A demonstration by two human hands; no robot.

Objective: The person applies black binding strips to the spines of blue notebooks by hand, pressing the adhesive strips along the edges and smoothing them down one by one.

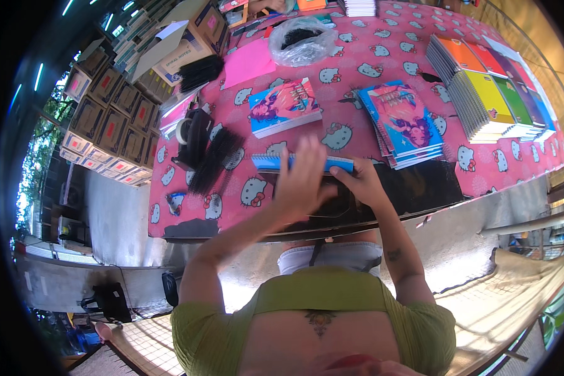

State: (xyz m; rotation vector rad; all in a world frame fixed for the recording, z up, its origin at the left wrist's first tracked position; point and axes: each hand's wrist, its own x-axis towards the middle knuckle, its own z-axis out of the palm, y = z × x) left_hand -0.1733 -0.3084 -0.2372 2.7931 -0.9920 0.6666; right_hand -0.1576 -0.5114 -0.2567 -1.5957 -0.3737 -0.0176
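A blue notebook (pixel 266 162) stands on edge at the table's near side, its coil-bound edge facing up. My right hand (pixel 361 182) grips its right end, the thumb lying against the near face. Motion blurs my left hand (pixel 302 172); its fingers stretch up across the middle of the notebook, apart from the thumb. Whether its palm presses on the notebook I cannot tell. Beyond my hands lies a stack of unbound notebook pads (pixel 285 106) with pink and blue covers. To the right is a pile of coil-bound notebooks (pixel 404 119) with matching covers.
The table wears a pink cartoon-cat cloth (pixel 254 191) with dark patches. At left are black coils (pixel 216 161) and a tape dispenser (pixel 195 135). A plastic bag (pixel 302 42) holds more black coils. Colourful notebooks (pixel 482 94) stack at right; cartons (pixel 113 119) rise left.
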